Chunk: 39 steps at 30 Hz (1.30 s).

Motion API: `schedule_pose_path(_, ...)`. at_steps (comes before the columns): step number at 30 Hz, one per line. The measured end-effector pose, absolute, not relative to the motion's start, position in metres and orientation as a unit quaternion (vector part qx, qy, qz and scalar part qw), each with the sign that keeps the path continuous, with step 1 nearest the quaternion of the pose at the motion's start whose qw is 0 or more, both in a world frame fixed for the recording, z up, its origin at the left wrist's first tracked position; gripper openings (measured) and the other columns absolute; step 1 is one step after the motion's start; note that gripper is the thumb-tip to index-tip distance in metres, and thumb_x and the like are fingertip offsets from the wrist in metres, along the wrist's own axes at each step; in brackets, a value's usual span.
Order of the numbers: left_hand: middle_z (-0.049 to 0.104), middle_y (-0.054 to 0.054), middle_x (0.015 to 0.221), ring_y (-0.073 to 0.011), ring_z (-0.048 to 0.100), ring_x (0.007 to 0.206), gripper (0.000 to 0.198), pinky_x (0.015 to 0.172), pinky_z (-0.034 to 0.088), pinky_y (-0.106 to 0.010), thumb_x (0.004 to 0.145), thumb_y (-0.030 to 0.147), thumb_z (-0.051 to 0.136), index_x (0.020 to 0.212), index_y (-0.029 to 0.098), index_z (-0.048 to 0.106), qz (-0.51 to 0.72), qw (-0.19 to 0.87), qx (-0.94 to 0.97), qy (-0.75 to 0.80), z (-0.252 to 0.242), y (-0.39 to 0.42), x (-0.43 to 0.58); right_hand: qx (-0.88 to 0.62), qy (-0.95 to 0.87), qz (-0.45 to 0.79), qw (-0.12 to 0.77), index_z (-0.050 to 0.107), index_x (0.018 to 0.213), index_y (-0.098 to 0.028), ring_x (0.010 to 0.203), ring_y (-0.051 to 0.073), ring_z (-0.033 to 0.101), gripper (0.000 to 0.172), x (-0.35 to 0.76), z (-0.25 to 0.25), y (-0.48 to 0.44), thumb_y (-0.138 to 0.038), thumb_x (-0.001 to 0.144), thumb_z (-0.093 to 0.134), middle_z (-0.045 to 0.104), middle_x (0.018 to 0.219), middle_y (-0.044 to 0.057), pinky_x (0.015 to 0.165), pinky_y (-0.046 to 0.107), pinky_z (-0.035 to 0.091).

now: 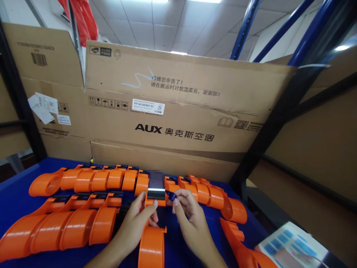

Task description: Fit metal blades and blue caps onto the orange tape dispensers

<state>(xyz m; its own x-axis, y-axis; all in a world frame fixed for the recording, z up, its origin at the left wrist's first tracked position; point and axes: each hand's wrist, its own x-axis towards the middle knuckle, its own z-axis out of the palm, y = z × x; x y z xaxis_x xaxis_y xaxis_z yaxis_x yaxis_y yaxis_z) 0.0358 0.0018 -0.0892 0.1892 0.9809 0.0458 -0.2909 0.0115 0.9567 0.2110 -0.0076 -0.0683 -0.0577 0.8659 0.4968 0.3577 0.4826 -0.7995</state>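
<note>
In the lower middle, my left hand [138,216] is closed around an orange tape dispenser [152,243] that stands upright. Its dark flap and white-toothed cutting blade [156,190] point up, and its curved orange part hangs below my fingers. My right hand [192,219] pinches a small dark blue plastic piece [172,195] between thumb and fingers, close to the right side of the dispenser head. Whether that piece touches the dispenser I cannot tell.
Rows of orange tape dispensers [100,180] lie on the blue surface [178,243] left and right of my hands. Behind stands a large cardboard sheet [178,123]. A white-and-blue box [292,245] lies at the right, beside a dark rack post [267,115].
</note>
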Motion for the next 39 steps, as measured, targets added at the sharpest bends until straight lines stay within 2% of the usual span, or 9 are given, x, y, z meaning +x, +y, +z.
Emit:
schedule_pose_path(5,0.061,0.003,0.063,-0.0140,0.058,0.056,0.035,0.061,0.052,-0.025,0.084,0.050,0.071,0.098,0.019,0.064,0.518,0.603,0.485,0.365,-0.095,0.004,0.035,-0.465,-0.742,0.164,0.455,0.051,0.089,-0.023,0.057,0.013,0.050,0.012,0.211,-0.071,-0.010,-0.031,0.097,0.053,0.053,0.070,-0.004,0.055,0.023,0.041)
schedule_pose_path(11,0.062,0.002,0.067,-0.0148,0.059,0.060,0.035,0.064,0.052,-0.026,0.084,0.050,0.071,0.101,0.019,0.064,0.518,0.601,0.492,0.360,-0.095,0.001,0.036,-0.448,-0.783,0.090,0.423,0.051,0.084,-0.024,0.065,0.016,0.055,0.013,0.212,-0.069,-0.013,-0.024,0.097,0.049,0.059,0.076,0.001,0.058,0.025,0.042)
schedule_pose_path(19,0.062,0.002,0.067,-0.0155,0.060,0.062,0.033,0.063,0.052,-0.026,0.083,0.048,0.072,0.100,0.020,0.065,0.519,0.608,0.487,0.351,-0.097,0.001,0.037,-0.424,-0.805,0.108,0.401,0.053,0.087,-0.023,0.075,0.018,0.058,0.011,0.215,-0.066,-0.014,-0.026,0.098,0.051,0.062,0.085,0.004,0.065,0.028,0.045)
schedule_pose_path(25,0.065,0.002,0.064,-0.0134,0.061,0.053,0.034,0.056,0.052,-0.024,0.083,0.048,0.072,0.096,0.018,0.066,0.516,0.635,0.458,0.347,-0.092,0.000,0.037,-0.411,-0.741,0.218,0.484,0.052,0.092,-0.024,0.083,0.020,0.059,0.014,0.221,-0.063,-0.011,-0.035,0.100,0.047,0.061,0.090,0.004,0.076,0.031,0.048)
schedule_pose_path(27,0.069,-0.001,0.066,-0.0144,0.064,0.050,0.035,0.051,0.050,-0.023,0.084,0.049,0.071,0.096,0.017,0.065,0.502,0.664,0.442,0.334,-0.091,-0.002,0.038,-0.406,-0.687,0.292,0.527,0.054,0.107,-0.026,0.095,0.022,0.062,0.015,0.222,-0.061,-0.010,-0.037,0.100,0.047,0.064,0.098,0.005,0.087,0.034,0.049)
schedule_pose_path(30,0.077,-0.009,0.081,-0.0162,0.067,0.048,0.043,0.048,0.050,-0.025,0.084,0.047,0.072,0.113,0.017,0.064,0.452,0.723,0.427,0.301,-0.093,-0.006,0.038,-0.373,-0.657,0.422,0.502,0.047,0.134,-0.030,0.118,0.026,0.061,0.035,0.221,-0.059,-0.010,-0.039,0.100,0.047,0.067,0.117,0.007,0.103,0.041,0.043)
schedule_pose_path(32,0.079,-0.013,0.091,-0.0177,0.070,0.050,0.053,0.051,0.053,-0.027,0.084,0.044,0.073,0.128,0.019,0.058,0.407,0.763,0.417,0.280,-0.093,-0.008,0.038,-0.355,-0.660,0.470,0.467,0.050,0.135,-0.030,0.124,0.027,0.058,0.037,0.222,-0.058,-0.010,-0.042,0.100,0.047,0.066,0.124,0.006,0.108,0.043,0.040)
schedule_pose_path(35,0.078,-0.016,0.103,-0.0218,0.076,0.062,0.058,0.062,0.058,-0.033,0.084,0.037,0.076,0.135,0.022,0.054,0.378,0.793,0.404,0.255,-0.089,-0.014,0.038,-0.345,-0.660,0.490,0.454,0.057,0.127,-0.029,0.119,0.028,0.059,0.035,0.224,-0.061,-0.008,-0.047,0.097,0.051,0.066,0.123,0.006,0.105,0.042,0.042)
schedule_pose_path(39,0.069,-0.017,0.127,-0.0293,0.076,0.095,0.055,0.080,0.061,-0.041,0.078,0.029,0.083,0.129,0.020,0.063,0.416,0.766,0.440,0.214,-0.081,-0.019,0.038,-0.346,-0.644,0.502,0.462,0.055,0.121,-0.027,0.101,0.025,0.062,0.033,0.220,-0.068,-0.006,-0.048,0.094,0.058,0.065,0.108,0.006,0.090,0.037,0.048)
